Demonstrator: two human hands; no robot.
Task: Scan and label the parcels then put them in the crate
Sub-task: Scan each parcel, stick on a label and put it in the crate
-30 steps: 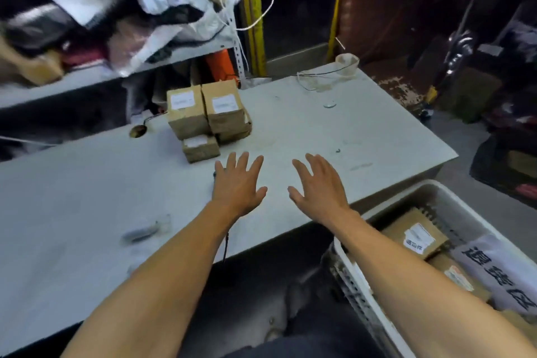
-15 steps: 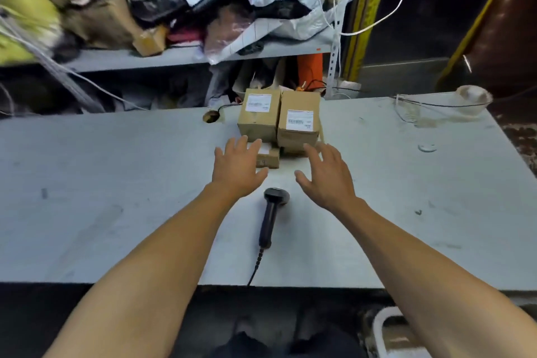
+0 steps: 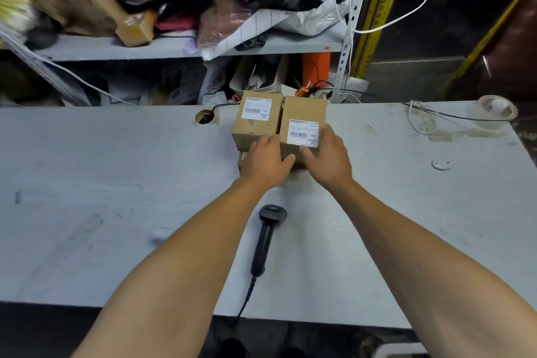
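Barcode scanner point(image 3: 268, 237) flat on grey surface point(image 3: 116, 212), near edge, between forearms. Left hand point(image 3: 266, 161) and right hand point(image 3: 328, 158) clasp right parcel point(image 3: 302, 128), label up; grip of each curled on box. Left parcel point(image 3: 257, 118) touching it. Cluttered shelf point(image 3: 174, 48) behind.

2 bare forearms and hands point(image 3: 299, 160), no sleeves, rings or watch visible.

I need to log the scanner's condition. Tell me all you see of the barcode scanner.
The barcode scanner is black, seemingly plastic, with a rounded head and a slim handle. It lies flat on the grey table, head pointing toward the parcels, its cable running off the near edge. Neither hand touches it; it lies between the forearms.
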